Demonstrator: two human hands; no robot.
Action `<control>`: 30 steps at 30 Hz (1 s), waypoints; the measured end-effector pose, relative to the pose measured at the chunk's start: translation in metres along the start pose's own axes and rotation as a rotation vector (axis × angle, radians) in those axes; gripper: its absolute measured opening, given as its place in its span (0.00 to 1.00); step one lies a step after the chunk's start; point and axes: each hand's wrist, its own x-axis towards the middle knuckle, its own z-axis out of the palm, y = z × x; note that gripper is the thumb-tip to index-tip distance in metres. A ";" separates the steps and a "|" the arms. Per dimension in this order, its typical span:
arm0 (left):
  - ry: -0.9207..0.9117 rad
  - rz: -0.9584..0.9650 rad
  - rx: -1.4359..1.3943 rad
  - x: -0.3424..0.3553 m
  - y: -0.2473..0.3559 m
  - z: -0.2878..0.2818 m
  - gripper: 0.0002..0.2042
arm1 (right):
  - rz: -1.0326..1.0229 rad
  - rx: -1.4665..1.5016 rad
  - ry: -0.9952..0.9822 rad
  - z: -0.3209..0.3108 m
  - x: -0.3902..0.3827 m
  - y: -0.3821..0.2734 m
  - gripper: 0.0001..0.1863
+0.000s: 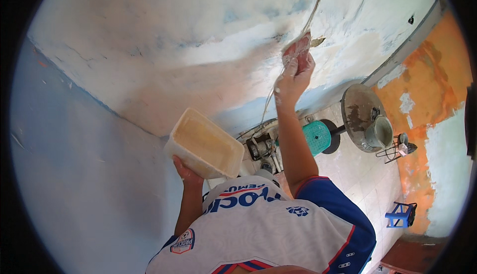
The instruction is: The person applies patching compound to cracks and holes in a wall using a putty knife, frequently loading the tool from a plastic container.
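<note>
My left hand [188, 172] grips the lower left side of an off-white rectangular plastic tub [182, 149]. The tub is tilted, and its inside looks pale beige; whether a thin layer of putty lies in it I cannot tell. My right hand [294, 81] is raised to the wall, fingers and thumb closed on a flat reddish putty spreader [297, 50] smeared with white. The spreader lies at the patchy white and beige wall [208, 70], beside a thin cable [316, 10] running up it. White smears also mark my right hand and wrist.
At the wall's foot sits a pump-like machine [259, 148] with pipes, beside a turquoise stool [317, 137]. Farther right, a round dark table [355, 120] bears a grey bucket [380, 134]. A small blue stool [397, 216] stands near the patchy orange wall [422, 90].
</note>
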 end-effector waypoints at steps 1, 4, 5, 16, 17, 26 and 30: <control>-0.009 0.011 -0.006 -0.002 0.005 -0.004 0.43 | -0.149 -0.181 0.014 0.011 -0.003 0.004 0.24; -0.032 0.005 -0.055 -0.002 0.018 -0.011 0.43 | -0.409 -0.543 0.007 0.055 -0.007 0.037 0.28; -0.031 0.012 -0.032 -0.005 0.022 -0.013 0.43 | -0.369 -0.536 -0.046 0.074 -0.016 0.049 0.30; 0.034 0.125 0.023 -0.016 0.053 -0.036 0.42 | -0.483 -0.411 -0.159 0.045 -0.100 0.040 0.18; 0.019 0.104 0.024 -0.013 0.054 -0.036 0.41 | -0.417 -0.419 -0.014 0.044 -0.080 0.033 0.17; -0.071 0.024 -0.110 -0.014 0.048 -0.029 0.39 | -0.566 -0.625 -0.210 0.082 -0.115 0.069 0.27; -0.025 0.049 -0.045 -0.021 0.048 -0.029 0.39 | -0.284 -0.554 -0.178 0.042 -0.085 0.029 0.16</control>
